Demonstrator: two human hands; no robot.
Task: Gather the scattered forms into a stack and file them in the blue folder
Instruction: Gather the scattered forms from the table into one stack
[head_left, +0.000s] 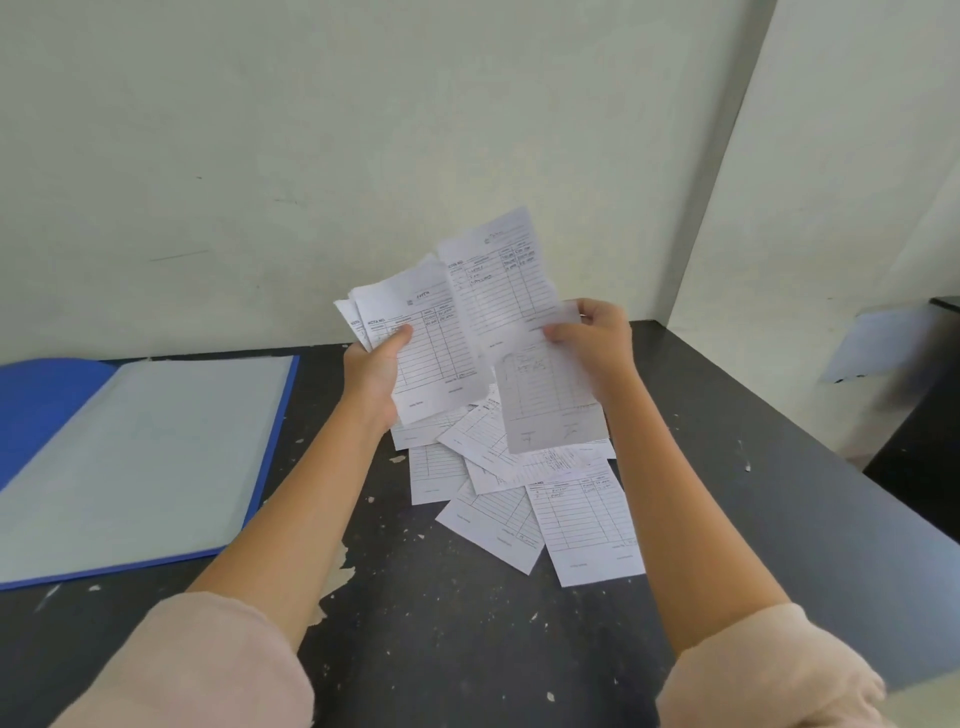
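My left hand (375, 371) holds a fanned bunch of white printed forms (434, 338) up above the table. My right hand (597, 340) pinches one more form (550, 405) at its top edge, right beside that bunch and overlapping it. Below both hands a loose pile of forms (524, 499) lies scattered on the dark table (441, 623). The blue folder (156, 457) lies open flat at the left, its pale inner sheet facing up.
A pale wall stands just behind the table, and a white partition rises at the right. The table's right edge runs diagonally at the right side. A blurred sheet (878, 343) sits at the far right. The tabletop shows paint chips.
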